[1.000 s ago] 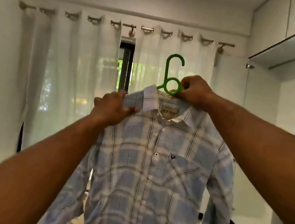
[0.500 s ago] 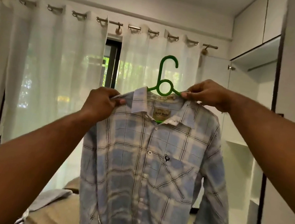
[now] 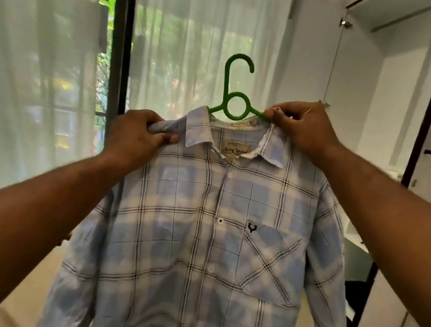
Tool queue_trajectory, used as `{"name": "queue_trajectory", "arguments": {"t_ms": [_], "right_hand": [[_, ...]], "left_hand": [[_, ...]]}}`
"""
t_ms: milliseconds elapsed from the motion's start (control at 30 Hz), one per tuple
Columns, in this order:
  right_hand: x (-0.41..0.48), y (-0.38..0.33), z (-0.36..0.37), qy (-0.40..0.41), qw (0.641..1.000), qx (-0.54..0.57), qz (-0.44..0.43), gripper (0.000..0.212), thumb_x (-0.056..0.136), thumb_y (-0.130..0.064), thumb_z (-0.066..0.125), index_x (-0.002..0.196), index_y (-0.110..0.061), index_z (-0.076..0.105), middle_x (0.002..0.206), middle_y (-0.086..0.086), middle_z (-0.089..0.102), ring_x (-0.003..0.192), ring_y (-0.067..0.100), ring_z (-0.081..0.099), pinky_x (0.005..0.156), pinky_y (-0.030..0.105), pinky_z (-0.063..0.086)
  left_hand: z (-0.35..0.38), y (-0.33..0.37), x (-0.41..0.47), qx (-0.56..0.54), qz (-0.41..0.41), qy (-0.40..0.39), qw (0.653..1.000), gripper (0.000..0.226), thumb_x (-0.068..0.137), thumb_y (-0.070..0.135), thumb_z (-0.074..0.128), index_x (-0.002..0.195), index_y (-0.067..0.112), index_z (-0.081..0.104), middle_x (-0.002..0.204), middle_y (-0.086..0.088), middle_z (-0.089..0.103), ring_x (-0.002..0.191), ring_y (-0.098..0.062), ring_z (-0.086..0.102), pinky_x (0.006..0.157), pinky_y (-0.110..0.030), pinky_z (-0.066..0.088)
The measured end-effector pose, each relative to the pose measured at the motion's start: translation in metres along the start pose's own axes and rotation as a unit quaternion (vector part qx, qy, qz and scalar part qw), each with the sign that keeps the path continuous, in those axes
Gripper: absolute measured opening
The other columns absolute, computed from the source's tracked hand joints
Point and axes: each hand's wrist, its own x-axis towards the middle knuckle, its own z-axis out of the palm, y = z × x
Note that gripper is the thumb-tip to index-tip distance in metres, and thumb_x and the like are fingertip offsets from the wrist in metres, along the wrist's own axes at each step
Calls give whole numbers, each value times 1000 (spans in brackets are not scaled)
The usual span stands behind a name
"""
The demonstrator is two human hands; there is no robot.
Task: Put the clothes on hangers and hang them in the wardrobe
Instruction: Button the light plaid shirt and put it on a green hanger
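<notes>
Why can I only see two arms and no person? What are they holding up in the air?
The camera sits on the person's head and looks forward, so you see only their own arms reaching out. The left hand grips the shoulder of a blue and white checked shirt. The right hand pinches one arm of a green plastic hanger at the collar. The hanger goes inside the shirt, and its hook pokes up above. The shirt hangs in the air, resting on nothing. Behind it are sheer white curtains, and an open white wardrobe stands on the right.
</notes>
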Motion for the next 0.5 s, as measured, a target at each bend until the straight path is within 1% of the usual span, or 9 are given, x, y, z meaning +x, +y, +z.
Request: {"name": "queue_trajectory", "arguments": {"t_ms": [67,100,133,200,267,333,367,433,500], "right_hand": [[17,45,-1,21,999,-28,-10,37,83,-53,74,101,-22,81,91,-6,77,85,10,68,79,33,55],[25,67,-5,29,999,-41,-12,38,83,-55,73,101,-22,81,90,-7,76,80,6,65,76,31,53],[35,91,-11,38,998,-50,-8,41,81,-58,71,101,-23,81,88,-7,76,76,2,62,74,30,52],[50,133,-24,51,996,-71,-11,45,78,-62,65,100,-25,80,88,-8,75,72,-1,58,70,26,49],[67,176,-45,67,994,-86,-6,40,80,-59,67,100,-27,79,87,-9,74,72,-5,59,69,22,49],[85,214,-77,97,990,-98,10,31,85,-52,71,100,-26,80,88,-9,74,78,-1,63,75,26,53],[96,228,-91,112,988,-107,13,28,88,-49,72,100,-25,80,90,-9,75,82,3,65,79,30,56],[123,250,-127,135,983,-123,28,26,89,-48,72,98,-26,80,93,-8,76,89,12,69,83,40,58],[152,262,-161,144,982,-117,48,28,86,-52,73,94,-26,81,91,-6,77,88,14,70,79,39,58]], "left_hand": [[44,-5,21,-16,-3,-16,1000,29,78,41,84,96,21,71,78,11,63,71,-3,56,57,-11,36],[67,-6,32,-27,-5,-22,999,29,77,43,84,90,21,70,76,12,63,69,0,56,54,-9,35],[95,-6,46,-33,0,-26,999,31,76,45,84,87,20,70,76,10,65,70,-3,58,55,-11,37],[141,-3,71,-41,5,-32,999,35,77,50,81,90,18,72,80,4,68,74,-11,61,59,-18,40],[190,11,99,-60,9,-53,997,44,79,60,74,91,18,72,82,2,69,75,-14,62,63,-27,45],[234,41,125,-93,0,-82,992,61,77,78,59,91,20,72,83,-1,71,77,-17,64,68,-35,49],[249,54,137,-107,-1,-89,990,65,78,81,52,92,20,73,84,-3,72,79,-19,66,70,-38,52],[281,89,167,-115,-2,-98,989,55,89,72,53,92,20,73,84,-1,72,80,-20,68,71,-38,53],[302,125,198,-111,-7,-102,989,35,95,56,58,89,25,72,82,4,71,74,-12,65,66,-29,51]]}}
